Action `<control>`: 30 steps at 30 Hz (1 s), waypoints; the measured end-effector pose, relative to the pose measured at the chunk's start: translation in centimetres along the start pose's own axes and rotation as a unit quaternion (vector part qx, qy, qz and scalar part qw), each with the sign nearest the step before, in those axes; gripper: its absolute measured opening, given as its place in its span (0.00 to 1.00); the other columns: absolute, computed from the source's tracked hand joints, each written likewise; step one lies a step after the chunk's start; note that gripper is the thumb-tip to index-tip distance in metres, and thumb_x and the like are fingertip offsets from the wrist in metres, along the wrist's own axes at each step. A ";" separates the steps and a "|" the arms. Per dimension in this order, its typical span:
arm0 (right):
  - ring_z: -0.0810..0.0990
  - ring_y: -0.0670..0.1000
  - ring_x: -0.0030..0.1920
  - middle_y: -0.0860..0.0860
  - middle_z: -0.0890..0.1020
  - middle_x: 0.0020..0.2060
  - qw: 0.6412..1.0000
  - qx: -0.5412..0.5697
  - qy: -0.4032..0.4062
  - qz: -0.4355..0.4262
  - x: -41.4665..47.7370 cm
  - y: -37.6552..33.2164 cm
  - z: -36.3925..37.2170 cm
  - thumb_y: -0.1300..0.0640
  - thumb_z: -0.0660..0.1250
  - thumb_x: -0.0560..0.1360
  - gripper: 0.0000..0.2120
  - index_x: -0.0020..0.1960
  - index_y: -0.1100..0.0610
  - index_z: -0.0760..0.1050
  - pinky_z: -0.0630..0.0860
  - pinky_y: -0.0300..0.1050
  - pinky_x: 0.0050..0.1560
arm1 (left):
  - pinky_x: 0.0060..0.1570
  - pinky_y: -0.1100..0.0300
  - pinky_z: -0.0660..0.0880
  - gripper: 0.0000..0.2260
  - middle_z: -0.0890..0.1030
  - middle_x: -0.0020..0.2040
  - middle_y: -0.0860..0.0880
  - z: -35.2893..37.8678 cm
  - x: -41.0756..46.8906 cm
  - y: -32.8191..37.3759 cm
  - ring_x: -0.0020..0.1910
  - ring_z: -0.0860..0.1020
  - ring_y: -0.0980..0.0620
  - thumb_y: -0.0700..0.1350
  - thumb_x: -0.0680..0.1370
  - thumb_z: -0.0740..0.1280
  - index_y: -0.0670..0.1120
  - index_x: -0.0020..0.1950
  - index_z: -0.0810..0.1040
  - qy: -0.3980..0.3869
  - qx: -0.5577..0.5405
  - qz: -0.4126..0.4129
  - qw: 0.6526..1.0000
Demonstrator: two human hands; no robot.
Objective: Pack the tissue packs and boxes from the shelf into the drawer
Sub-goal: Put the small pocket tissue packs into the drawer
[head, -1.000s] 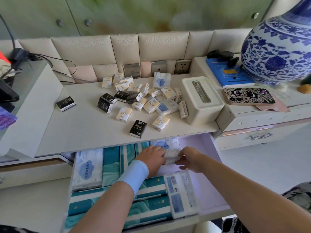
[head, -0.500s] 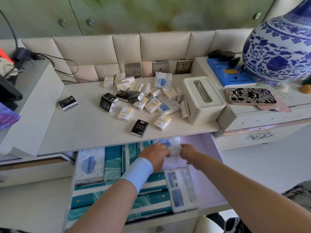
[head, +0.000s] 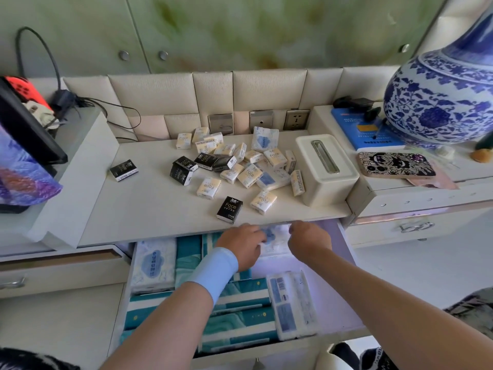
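Observation:
The open drawer below the shelf holds teal tissue boxes, a white-blue pack at its left and another pack at its right. Both hands are at the drawer's back, under the shelf edge. My left hand, with a light blue wristband, and my right hand grip a white-blue tissue pack from either side. On the shelf lie several small cream packs and black packs, plus one larger white-blue pack.
A white tissue dispenser box stands at the shelf's right. A higher ledge on the right carries a phone, a blue booklet and a big blue-white vase. A raised block with a screen and cables is on the left.
Both hands have pushed the white-blue pack farther back in the drawer, toward and partly under the shelf edge.

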State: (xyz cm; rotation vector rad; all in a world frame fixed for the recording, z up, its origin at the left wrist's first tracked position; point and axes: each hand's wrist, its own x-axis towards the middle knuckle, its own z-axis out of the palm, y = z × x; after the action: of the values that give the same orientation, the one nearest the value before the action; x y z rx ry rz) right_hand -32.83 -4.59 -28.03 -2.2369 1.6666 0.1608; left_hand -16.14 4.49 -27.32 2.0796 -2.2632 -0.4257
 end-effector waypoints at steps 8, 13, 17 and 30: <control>0.80 0.53 0.52 0.49 0.82 0.54 0.988 0.028 0.089 -0.122 2.2 -4.4 -7.1 0.58 0.57 0.78 0.15 0.57 0.48 0.79 0.72 0.41 0.45 | 0.56 0.53 0.74 0.14 0.75 0.63 0.52 -7.9 1.3 -2.3 0.62 0.73 0.49 0.45 0.79 0.60 0.53 0.64 0.73 0.086 -0.031 -0.070 0.993; 0.78 0.53 0.54 0.52 0.79 0.58 0.962 -0.155 0.100 -0.201 5.3 -4.6 -9.2 0.60 0.59 0.78 0.15 0.62 0.51 0.75 0.77 0.46 0.51 | 0.61 0.51 0.72 0.19 0.69 0.70 0.52 -10.3 3.6 -4.2 0.67 0.70 0.48 0.49 0.79 0.62 0.56 0.70 0.69 0.041 -0.040 -0.144 0.988; 0.79 0.54 0.51 0.53 0.80 0.52 0.897 -0.340 0.135 -0.251 8.0 -5.7 -9.0 0.56 0.64 0.76 0.11 0.58 0.55 0.76 0.72 0.46 0.48 | 0.67 0.48 0.68 0.24 0.61 0.77 0.53 -10.8 6.2 -5.1 0.73 0.63 0.47 0.49 0.79 0.62 0.57 0.74 0.64 -0.010 -0.003 -0.122 0.992; 0.77 0.56 0.33 0.53 0.80 0.33 0.858 -0.239 0.281 -0.358 12.8 -7.2 -7.8 0.53 0.70 0.68 0.07 0.39 0.56 0.78 0.68 0.47 0.39 | 0.63 0.46 0.72 0.30 0.66 0.72 0.50 -9.2 11.1 -8.9 0.69 0.68 0.45 0.51 0.74 0.69 0.56 0.74 0.63 0.021 -0.122 -0.142 0.982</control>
State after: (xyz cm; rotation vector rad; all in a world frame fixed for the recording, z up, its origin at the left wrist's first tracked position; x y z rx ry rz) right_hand -23.04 -17.06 -23.04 -3.3747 0.9171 -0.3379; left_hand -6.65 -8.60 -22.26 2.2569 -1.7876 -0.6291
